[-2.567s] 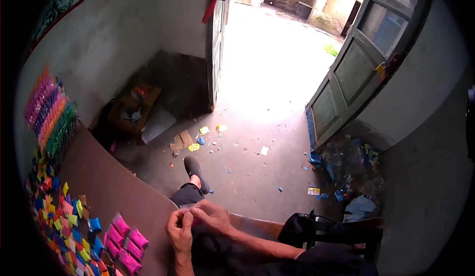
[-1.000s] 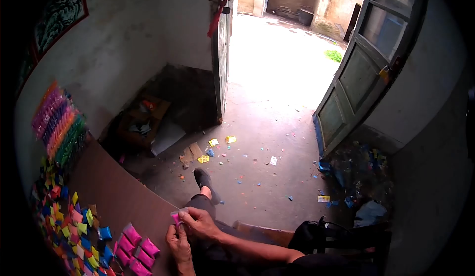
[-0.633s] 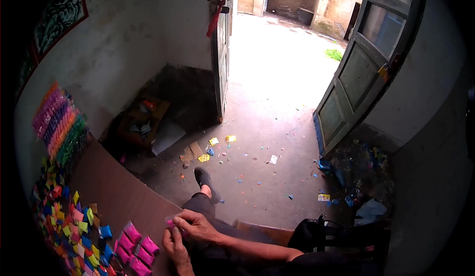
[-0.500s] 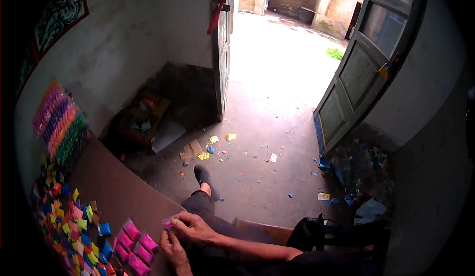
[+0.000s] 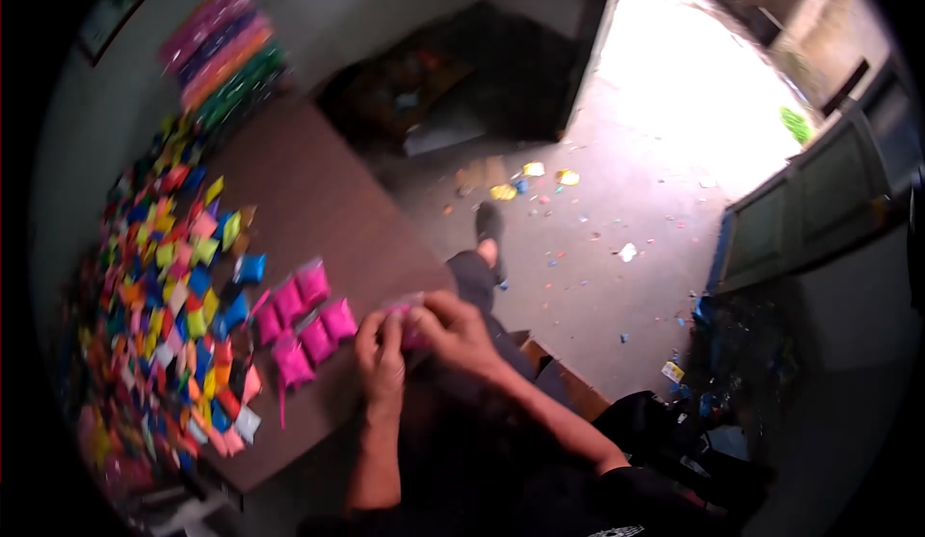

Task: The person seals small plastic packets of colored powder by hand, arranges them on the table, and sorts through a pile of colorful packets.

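Both hands are closed on a small bright pink packet (image 5: 411,331) at the table's near right edge. My left hand (image 5: 382,356) grips its left side with thumb and fingers together. On the other side, my right hand (image 5: 461,333) pinches it; part of the packet is hidden by the fingers and the view is blurred. Just left of my hands, several puffy pink packets (image 5: 317,339) lie grouped on the brown table (image 5: 332,195). Thin pink strips stick out beside them.
A large heap of small multicoloured packets (image 5: 183,296) covers the table's left side. Behind it sit bagged rows in pink, purple, orange and green (image 5: 231,51). Scraps litter the floor (image 5: 597,277). A door panel (image 5: 809,209) stands open at right; a dark bag (image 5: 646,431) lies near my right elbow.
The view has turned left and down, so the table and heap show more fully and the doorway sits further right. The pink packet is still between both hands.
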